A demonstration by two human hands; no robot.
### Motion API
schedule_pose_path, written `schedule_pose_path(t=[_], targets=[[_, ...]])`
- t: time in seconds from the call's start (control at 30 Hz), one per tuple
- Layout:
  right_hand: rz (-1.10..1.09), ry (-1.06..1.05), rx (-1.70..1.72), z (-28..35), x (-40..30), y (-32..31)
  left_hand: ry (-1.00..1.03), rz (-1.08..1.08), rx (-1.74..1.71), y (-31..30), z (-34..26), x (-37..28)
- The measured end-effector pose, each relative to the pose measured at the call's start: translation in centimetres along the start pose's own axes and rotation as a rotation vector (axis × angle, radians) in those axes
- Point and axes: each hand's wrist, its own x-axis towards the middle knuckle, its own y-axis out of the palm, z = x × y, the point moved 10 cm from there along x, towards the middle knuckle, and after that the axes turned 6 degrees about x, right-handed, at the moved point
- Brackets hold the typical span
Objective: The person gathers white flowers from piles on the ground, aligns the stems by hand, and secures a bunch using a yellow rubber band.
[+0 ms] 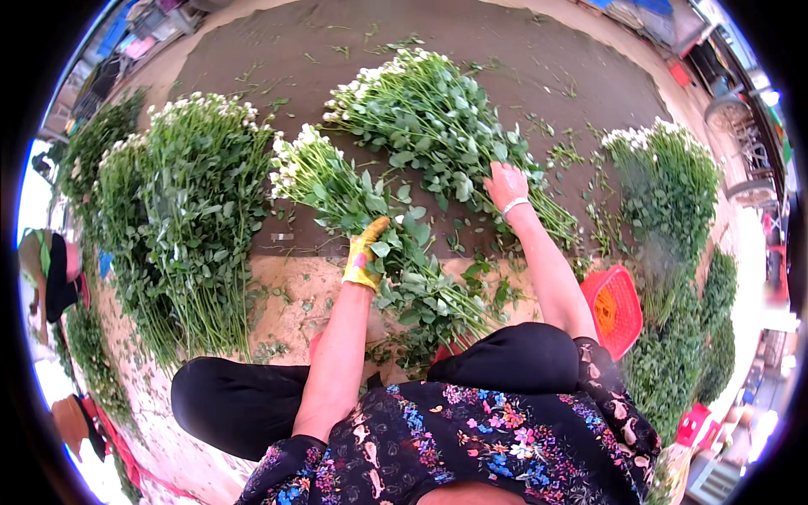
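My left hand (365,254), in a yellow patterned glove, is closed around a bunch of long-stemmed white flowers (328,183), whose blooms point up and left and whose cut stems reach towards my lap. My bare right hand (507,185), with a pale bracelet at the wrist, rests at the stems of a larger fanned pile of white flowers (429,113) on a dark ground sheet (265,44). Its fingertips are partly among the leaves, so whether it grips a stem cannot be told.
Tall heaps of white flowers stand at left (196,214) and right (666,183). A red plastic basket (631,315) with orange-yellow bands inside is beside my right knee. Loose leaves litter the sheet and floor. Other people (57,271) are at the far left; a wheeled cart (751,151) is at the right.
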Motion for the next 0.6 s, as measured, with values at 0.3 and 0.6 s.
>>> schedule_pose_path(t=[0.3,0.6], targets=[[-0.344,-0.120,0.671,2.1,-2.1,-8.4,-0.047,0.192,-0.108,-1.1,0.7,1.0],[0.029,0.522,1.340,-2.1,-5.8,-6.3,0.080,0.300,-0.122,1.4,-0.5,1.7]])
